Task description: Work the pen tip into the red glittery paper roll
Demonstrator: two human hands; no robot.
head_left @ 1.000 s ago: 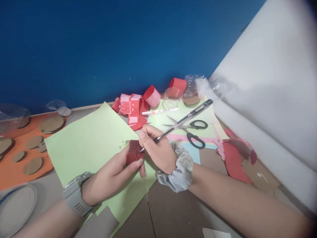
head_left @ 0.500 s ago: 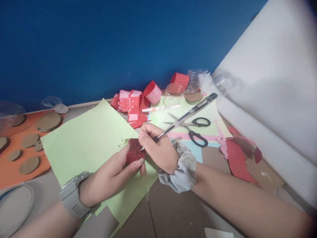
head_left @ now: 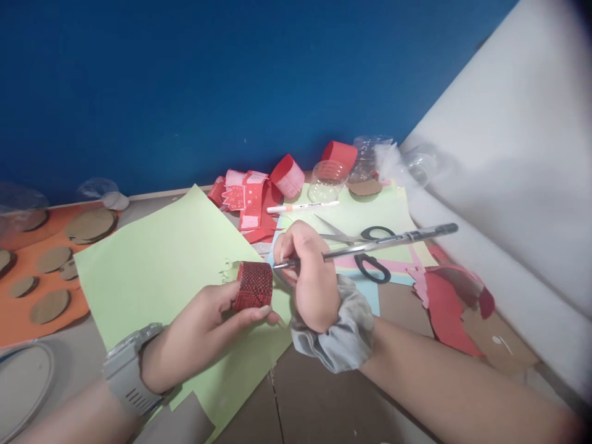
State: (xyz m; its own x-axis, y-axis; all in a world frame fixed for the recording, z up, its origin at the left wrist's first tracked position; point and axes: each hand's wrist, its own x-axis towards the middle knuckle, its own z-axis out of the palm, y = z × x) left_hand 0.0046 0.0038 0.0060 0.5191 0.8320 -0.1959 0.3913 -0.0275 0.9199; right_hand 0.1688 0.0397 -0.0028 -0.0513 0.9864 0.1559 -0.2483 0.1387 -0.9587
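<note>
Between the thumb and fingers of my left hand (head_left: 208, 336) is a small red paper roll (head_left: 254, 285) covered in a black crosshatched pattern. My right hand (head_left: 312, 277) pinches a clear pen (head_left: 393, 240), its tip beside the roll's upper right edge. Whether the tip touches the paper I cannot tell. Both hands are over a light green sheet (head_left: 161, 246), which has some dark scribbles near the roll. Black-handled scissors (head_left: 375, 268) lie behind my right hand, partly covered by the pen.
Red paper pieces with pink patches (head_left: 250, 197), a white marker (head_left: 303, 207) and clear plastic cups (head_left: 327, 182) are near the blue wall. Cardboard discs (head_left: 50, 306) rest on orange paper (head_left: 21, 327) at left. Red scraps (head_left: 444, 308) lie by the white wall.
My right hand has turned and shifted slightly right. The pen now lies flatter, its tip moved from the roll's face to its right edge. My left hand still holds the roll.
</note>
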